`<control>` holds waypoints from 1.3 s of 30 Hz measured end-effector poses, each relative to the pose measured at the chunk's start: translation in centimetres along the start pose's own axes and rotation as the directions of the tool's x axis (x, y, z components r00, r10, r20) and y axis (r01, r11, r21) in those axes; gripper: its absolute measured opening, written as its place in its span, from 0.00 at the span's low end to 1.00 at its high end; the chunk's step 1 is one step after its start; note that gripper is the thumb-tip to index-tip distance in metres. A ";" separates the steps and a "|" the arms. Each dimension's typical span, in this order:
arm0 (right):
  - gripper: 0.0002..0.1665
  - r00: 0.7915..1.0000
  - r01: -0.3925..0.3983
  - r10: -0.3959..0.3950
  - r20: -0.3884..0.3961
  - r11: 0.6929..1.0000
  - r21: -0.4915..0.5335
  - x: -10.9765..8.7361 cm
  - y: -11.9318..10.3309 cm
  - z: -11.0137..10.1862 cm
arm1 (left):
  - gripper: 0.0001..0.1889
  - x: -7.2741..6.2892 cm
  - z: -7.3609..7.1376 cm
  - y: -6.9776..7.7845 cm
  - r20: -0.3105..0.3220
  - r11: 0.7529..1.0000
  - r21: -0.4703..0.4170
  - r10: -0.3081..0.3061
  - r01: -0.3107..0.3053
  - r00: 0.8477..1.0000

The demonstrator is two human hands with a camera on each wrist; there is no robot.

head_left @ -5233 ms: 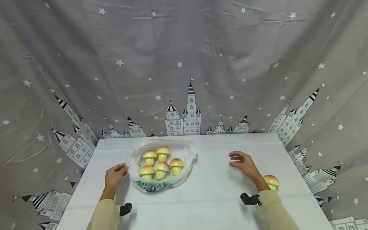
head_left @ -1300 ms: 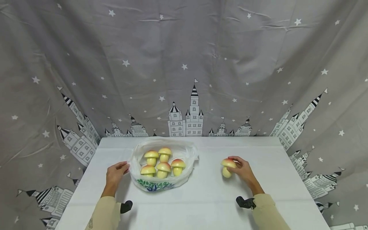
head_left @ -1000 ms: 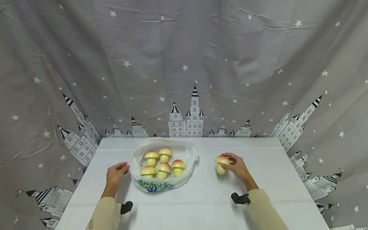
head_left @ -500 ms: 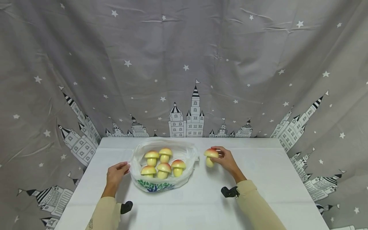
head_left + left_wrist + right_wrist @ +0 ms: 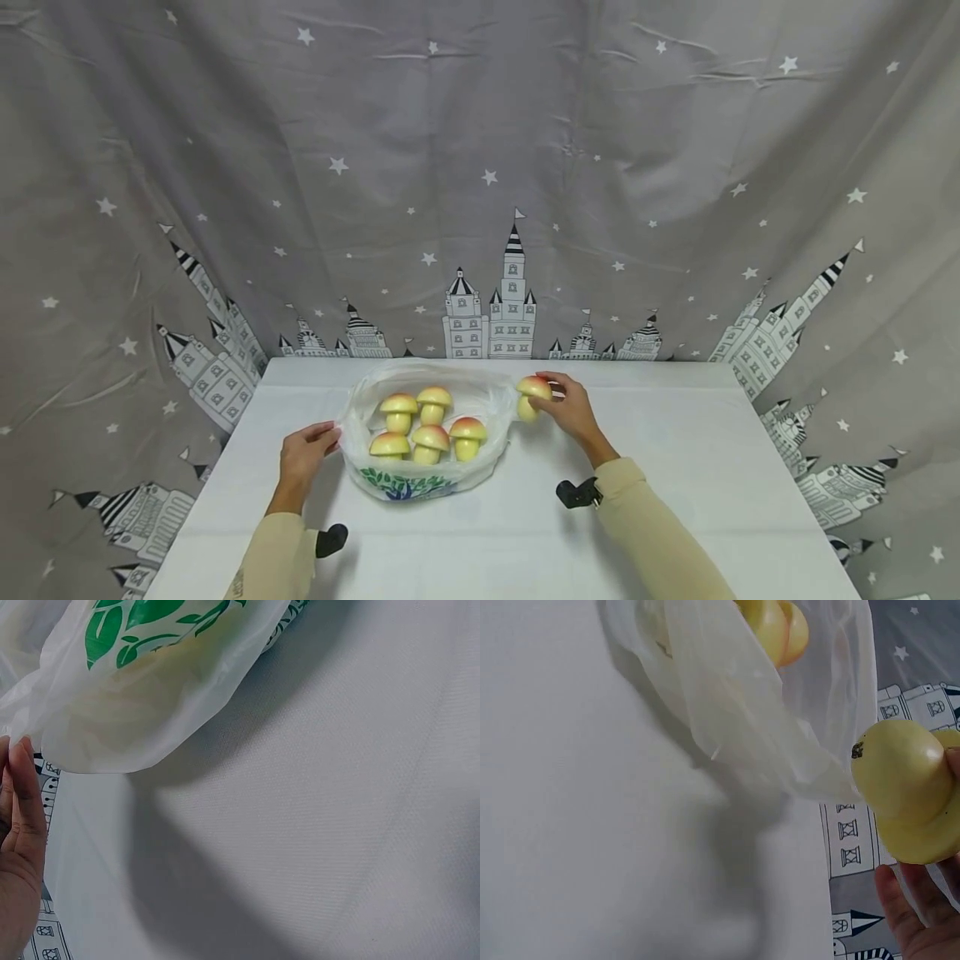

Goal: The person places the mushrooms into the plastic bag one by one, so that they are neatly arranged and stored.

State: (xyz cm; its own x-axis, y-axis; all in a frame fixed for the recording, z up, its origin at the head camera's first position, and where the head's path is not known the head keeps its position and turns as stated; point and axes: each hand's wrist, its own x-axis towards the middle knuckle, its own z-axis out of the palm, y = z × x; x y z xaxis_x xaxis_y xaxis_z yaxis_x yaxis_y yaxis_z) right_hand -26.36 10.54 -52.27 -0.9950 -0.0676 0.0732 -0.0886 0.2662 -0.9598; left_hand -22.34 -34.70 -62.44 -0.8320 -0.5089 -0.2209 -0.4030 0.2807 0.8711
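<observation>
A white translucent plastic bag [image 5: 465,481] with a green leaf print lies with its mouth spread on the table. Inside it sit several yellow toy mushrooms [image 5: 431,444] with reddish cap tops. My left hand [image 5: 303,457] pinches the bag's left edge between thumb and fingers, as the left wrist view also shows. At the bag's right edge, my right hand [image 5: 568,407] holds another toy mushroom [image 5: 533,388] by its cap. In the right wrist view this mushroom [image 5: 900,769] shows its stem end, close beside the bag's rim [image 5: 832,769].
A white cloth-covered table [image 5: 450,550] stretches under both hands. Behind it hangs a grey curtain [image 5: 480,108] printed with stars and castles. A black wrist-camera mount [image 5: 577,493] juts from the right sleeve, and another mount [image 5: 331,541] from the left.
My right hand first reached rightward without a mushroom, then took hold of the one at the table's right and carried it left to the bag's edge. My left hand stays on the bag.
</observation>
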 end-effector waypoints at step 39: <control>0.27 0.960 0.250 -0.217 0.180 0.950 -0.187 2.7 -1.9 6.5 | 0.17 -0.6 -0.3 0.6 0.004 0.999 -0.036 -0.008 0.009 1.000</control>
State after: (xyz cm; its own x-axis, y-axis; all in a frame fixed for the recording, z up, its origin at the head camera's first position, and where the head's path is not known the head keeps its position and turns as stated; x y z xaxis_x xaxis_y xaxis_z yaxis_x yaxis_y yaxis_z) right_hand -28.53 3.58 -51.99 -0.9274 -0.2952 0.2296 -0.3411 0.4157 -0.8431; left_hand -21.99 -34.47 -61.68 -0.8302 -0.5079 -0.2300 -0.3961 0.2471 0.8843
